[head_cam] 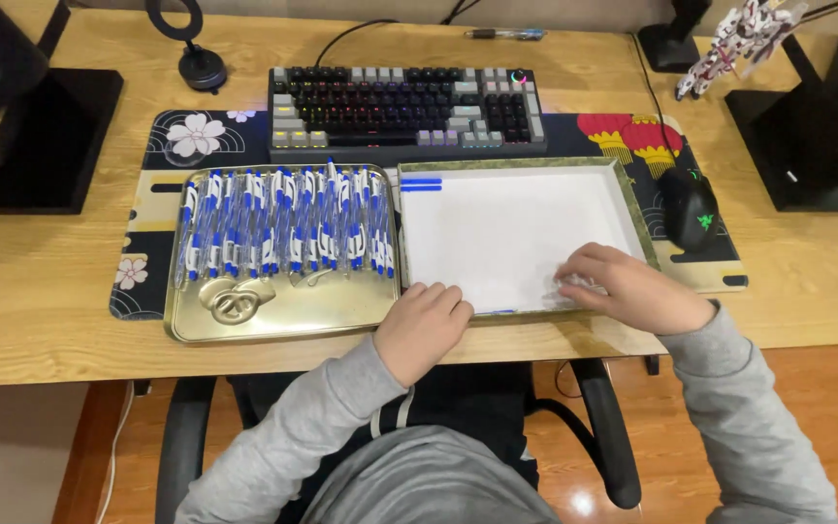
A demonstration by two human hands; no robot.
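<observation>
Left hand (pixel 422 325) curled loosely, holding nothing, on the white-lined box's (pixel 521 165) near rim. Right hand (pixel 623 286) inside the box, fingers closed over clear pens (pixel 579 286). Beyond-left, gold lid (pixel 273 315) stacked with pens (pixel 283 228); a bump likely scatters them.

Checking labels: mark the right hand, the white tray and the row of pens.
right hand (pixel 632 289): head view, back of the hand.
white tray (pixel 511 228): head view, bare white floor.
row of pens (pixel 283 223): head view, middle of the row.
</observation>
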